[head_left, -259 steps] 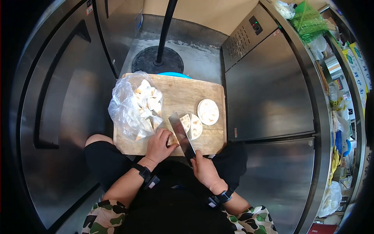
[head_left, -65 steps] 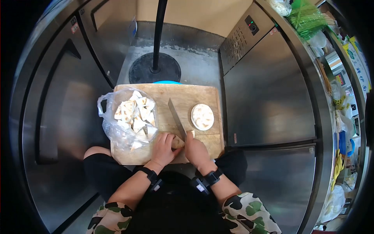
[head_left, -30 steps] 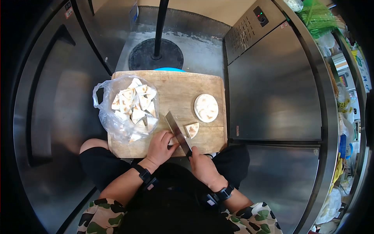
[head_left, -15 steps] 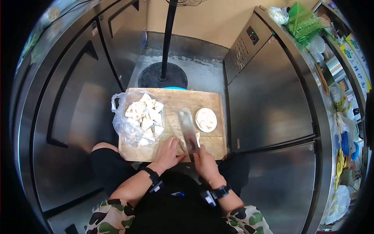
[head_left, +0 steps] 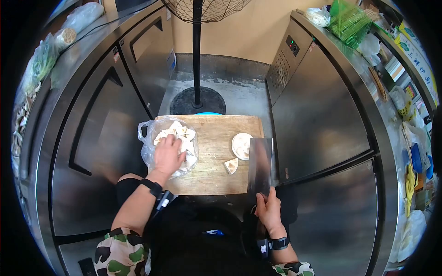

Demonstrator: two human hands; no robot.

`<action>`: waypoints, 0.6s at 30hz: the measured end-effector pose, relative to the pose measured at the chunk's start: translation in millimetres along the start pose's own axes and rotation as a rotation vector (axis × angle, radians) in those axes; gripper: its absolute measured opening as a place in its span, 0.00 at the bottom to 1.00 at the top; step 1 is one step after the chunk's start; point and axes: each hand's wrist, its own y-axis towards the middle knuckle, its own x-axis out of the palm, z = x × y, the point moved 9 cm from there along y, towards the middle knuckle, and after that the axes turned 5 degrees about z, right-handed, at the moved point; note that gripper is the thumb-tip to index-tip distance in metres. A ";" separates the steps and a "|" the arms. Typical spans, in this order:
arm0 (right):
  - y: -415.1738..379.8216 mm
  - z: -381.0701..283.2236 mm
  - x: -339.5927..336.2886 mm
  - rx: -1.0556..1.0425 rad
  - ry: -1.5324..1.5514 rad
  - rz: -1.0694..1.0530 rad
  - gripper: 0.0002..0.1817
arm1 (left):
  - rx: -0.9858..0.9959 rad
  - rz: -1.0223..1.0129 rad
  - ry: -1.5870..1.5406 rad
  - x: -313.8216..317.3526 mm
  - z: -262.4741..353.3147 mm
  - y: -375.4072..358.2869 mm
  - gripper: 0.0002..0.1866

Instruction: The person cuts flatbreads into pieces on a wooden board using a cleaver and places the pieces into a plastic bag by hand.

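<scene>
My right hand [head_left: 268, 209] grips the handle of a cleaver [head_left: 260, 165], its broad blade upright over the right edge of the wooden cutting board [head_left: 214, 184]. My left hand [head_left: 167, 154] is over the clear plastic bag [head_left: 147, 146], fingers apart and touching or just above the cut flatbread pieces [head_left: 186, 133] in it. What lies under the palm is hidden. A round flatbread [head_left: 241, 145], seemingly stacked on another, sits at the right of the board, partly beside the blade. One cut wedge [head_left: 231, 166] lies just below it.
Behind the board stands a fan on a black pole with a round base [head_left: 198, 100]. Steel cabinets [head_left: 99, 152] rise on the left and more steel doors [head_left: 322, 119] on the right. Bagged goods [head_left: 345, 20] crowd the right counter.
My left hand has gone from the board's front edge up to the bag. My right hand has moved the cleaver rightward, off the bread. One wedge now shows alone on the board.
</scene>
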 end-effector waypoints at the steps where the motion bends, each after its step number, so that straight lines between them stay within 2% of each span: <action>1: 0.9 1.7 0.5 -0.010 0.004 -0.003 0.12 | 0.007 -0.062 0.069 -1.0 -7.4 -1.6 0.23; 4: 1.8 5.8 2.2 0.021 0.019 -0.006 0.13 | 0.064 0.080 0.039 -17.2 1.4 -10.0 0.21; 7: 1.9 4.7 3.7 0.016 -0.003 -0.029 0.14 | 0.117 0.076 -0.059 -9.6 40.1 -10.5 0.26; 10: 2.4 0.6 3.8 0.021 -0.025 -0.040 0.11 | 0.107 -0.067 -0.343 29.5 94.5 -7.9 0.28; 12: 3.7 4.0 4.8 -0.005 -0.077 -0.025 0.10 | 0.069 -0.070 -0.430 54.8 128.0 -6.3 0.28; 15: 5.9 -1.1 6.1 -0.056 -0.129 -0.028 0.10 | 0.067 -0.116 -0.456 90.9 142.4 -9.2 0.29; 16: 7.4 0.9 8.5 -0.123 -0.218 -0.043 0.13 | 0.073 -0.140 -0.446 99.9 143.7 -11.4 0.30; 18: 10.3 -6.4 10.6 -0.178 -0.314 -0.051 0.12 | 0.122 -0.200 -0.491 108.6 133.0 -19.7 0.31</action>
